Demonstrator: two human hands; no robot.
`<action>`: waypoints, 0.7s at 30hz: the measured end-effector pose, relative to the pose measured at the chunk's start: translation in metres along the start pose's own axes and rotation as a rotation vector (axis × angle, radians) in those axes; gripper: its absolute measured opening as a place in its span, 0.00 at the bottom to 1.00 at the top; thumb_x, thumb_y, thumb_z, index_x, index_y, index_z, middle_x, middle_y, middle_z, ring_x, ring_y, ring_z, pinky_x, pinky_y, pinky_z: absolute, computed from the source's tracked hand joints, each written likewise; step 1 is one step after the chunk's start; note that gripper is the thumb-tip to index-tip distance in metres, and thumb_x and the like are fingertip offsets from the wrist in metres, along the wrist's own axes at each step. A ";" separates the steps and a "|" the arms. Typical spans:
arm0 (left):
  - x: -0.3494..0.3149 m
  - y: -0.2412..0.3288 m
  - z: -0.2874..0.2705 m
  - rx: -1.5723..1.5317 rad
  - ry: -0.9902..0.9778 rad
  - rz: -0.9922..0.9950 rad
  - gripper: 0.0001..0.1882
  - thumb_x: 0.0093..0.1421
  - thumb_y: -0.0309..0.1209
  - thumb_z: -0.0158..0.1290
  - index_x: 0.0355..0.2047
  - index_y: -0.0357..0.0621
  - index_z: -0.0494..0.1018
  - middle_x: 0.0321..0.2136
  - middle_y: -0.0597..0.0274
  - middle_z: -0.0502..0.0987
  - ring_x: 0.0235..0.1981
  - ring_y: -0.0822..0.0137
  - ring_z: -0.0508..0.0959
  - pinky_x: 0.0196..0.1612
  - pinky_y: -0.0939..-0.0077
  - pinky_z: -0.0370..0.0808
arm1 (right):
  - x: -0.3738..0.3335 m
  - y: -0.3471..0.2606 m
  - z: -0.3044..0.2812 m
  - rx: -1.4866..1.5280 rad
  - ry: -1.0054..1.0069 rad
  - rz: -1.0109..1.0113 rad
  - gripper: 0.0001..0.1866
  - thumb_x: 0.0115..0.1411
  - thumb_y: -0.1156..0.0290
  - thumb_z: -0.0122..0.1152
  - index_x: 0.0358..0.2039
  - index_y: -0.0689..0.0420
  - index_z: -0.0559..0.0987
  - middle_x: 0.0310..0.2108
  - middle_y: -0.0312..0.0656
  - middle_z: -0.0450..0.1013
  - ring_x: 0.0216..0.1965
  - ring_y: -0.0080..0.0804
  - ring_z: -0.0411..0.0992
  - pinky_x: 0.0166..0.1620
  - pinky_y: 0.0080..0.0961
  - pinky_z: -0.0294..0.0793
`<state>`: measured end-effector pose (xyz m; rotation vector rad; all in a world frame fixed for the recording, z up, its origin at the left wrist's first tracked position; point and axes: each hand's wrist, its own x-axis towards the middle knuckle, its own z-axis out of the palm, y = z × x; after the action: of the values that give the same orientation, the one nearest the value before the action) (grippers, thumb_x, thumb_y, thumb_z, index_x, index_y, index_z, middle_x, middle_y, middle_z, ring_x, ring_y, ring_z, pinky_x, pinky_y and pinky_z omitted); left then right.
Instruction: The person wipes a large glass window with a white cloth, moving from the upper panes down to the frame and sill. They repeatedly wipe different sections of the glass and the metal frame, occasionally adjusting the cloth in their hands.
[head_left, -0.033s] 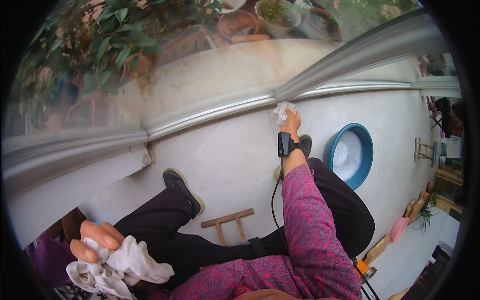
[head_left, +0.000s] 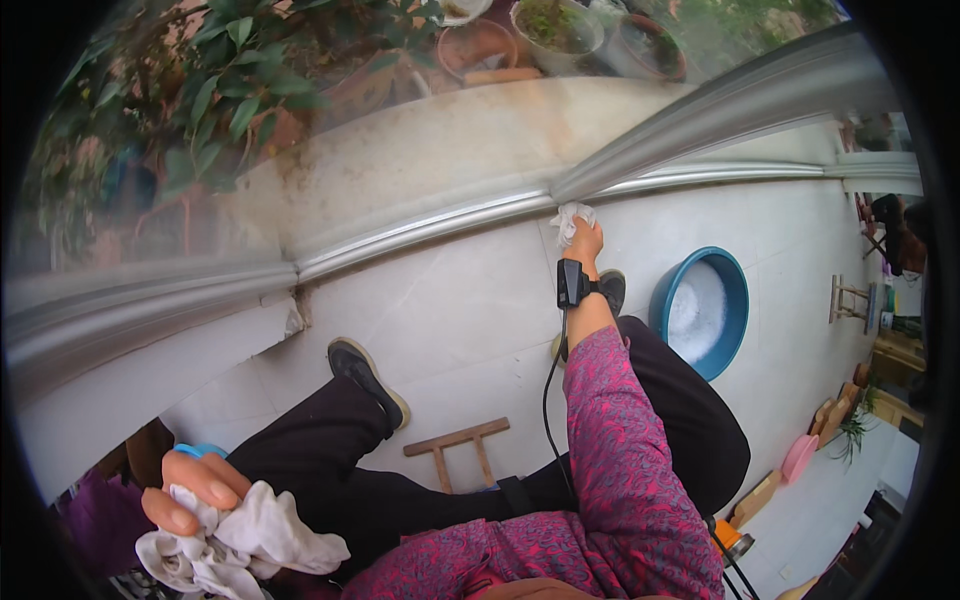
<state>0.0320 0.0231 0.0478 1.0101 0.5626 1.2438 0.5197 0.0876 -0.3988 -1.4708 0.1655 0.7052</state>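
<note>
A pale tiled floor [head_left: 460, 310] fills the middle of the frame, bordered above by a silver metal rail [head_left: 430, 226] and a window, with leafy plants [head_left: 225, 90] and pots beyond the glass. A seated person in dark trousers and a pink-and-grey patterned top is seen from their own viewpoint.

Just above centre, the right hand [head_left: 587, 241] reaches out with its fingers closed around a bunched white cloth [head_left: 572, 219]. The cloth pokes out past the fingers to the upper left, beside the joint where a slanting frame bar [head_left: 720, 105] meets the rail; whether it touches the metal is hard to tell. A black device [head_left: 573, 284] is strapped to that wrist.

At lower left, the left hand [head_left: 200, 492] grips a larger crumpled white rag [head_left: 285, 535], which spills below and to the right of the curled fingers.

Right of centre stands a blue basin [head_left: 739, 312] of foamy water.
</note>
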 end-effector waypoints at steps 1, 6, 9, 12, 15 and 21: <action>-0.003 0.004 -0.002 0.088 0.031 0.017 0.21 0.53 0.22 0.65 0.41 0.39 0.65 0.38 0.49 0.64 0.30 0.65 0.69 0.44 0.79 0.75 | 0.011 0.006 0.004 -0.010 0.027 -0.003 0.21 0.55 0.82 0.60 0.51 0.64 0.73 0.43 0.43 0.75 0.41 0.36 0.76 0.42 0.29 0.76; -0.015 0.014 -0.014 0.074 0.147 0.011 0.18 0.53 0.24 0.65 0.38 0.40 0.67 0.37 0.48 0.65 0.29 0.64 0.69 0.43 0.80 0.74 | 0.026 0.034 0.032 -0.142 0.120 0.042 0.21 0.55 0.82 0.59 0.52 0.63 0.74 0.44 0.44 0.75 0.41 0.34 0.76 0.42 0.30 0.76; -0.016 0.016 -0.019 -0.003 0.121 -0.017 0.17 0.53 0.24 0.66 0.37 0.41 0.68 0.38 0.48 0.66 0.30 0.64 0.68 0.40 0.79 0.75 | -0.009 0.067 0.065 -0.059 0.185 -0.036 0.24 0.56 0.80 0.60 0.55 0.66 0.73 0.49 0.49 0.75 0.46 0.38 0.75 0.50 0.31 0.74; -0.010 0.016 -0.019 -0.017 0.020 -0.063 0.17 0.53 0.25 0.66 0.39 0.43 0.70 0.40 0.48 0.68 0.30 0.63 0.66 0.29 0.79 0.77 | -0.065 0.099 0.097 -0.410 0.141 -0.238 0.28 0.58 0.71 0.60 0.58 0.70 0.69 0.55 0.57 0.66 0.57 0.51 0.66 0.59 0.36 0.65; -0.004 0.012 -0.015 0.000 -0.032 -0.060 0.17 0.53 0.25 0.65 0.39 0.43 0.70 0.40 0.48 0.68 0.28 0.63 0.66 0.26 0.78 0.76 | -0.121 0.118 0.103 -0.723 -0.002 -0.375 0.25 0.58 0.72 0.61 0.55 0.68 0.72 0.52 0.56 0.66 0.54 0.52 0.66 0.57 0.37 0.66; -0.005 0.010 -0.009 0.063 0.044 -0.033 0.14 0.56 0.28 0.64 0.40 0.44 0.72 0.39 0.49 0.69 0.27 0.62 0.67 0.27 0.75 0.76 | -0.111 0.085 0.070 -0.151 -0.188 -0.062 0.24 0.57 0.76 0.60 0.55 0.65 0.73 0.47 0.46 0.75 0.45 0.37 0.75 0.50 0.29 0.73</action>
<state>0.0180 0.0214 0.0508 1.0240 0.6531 1.2277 0.3657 0.1118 -0.4050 -1.5366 -0.0783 0.8149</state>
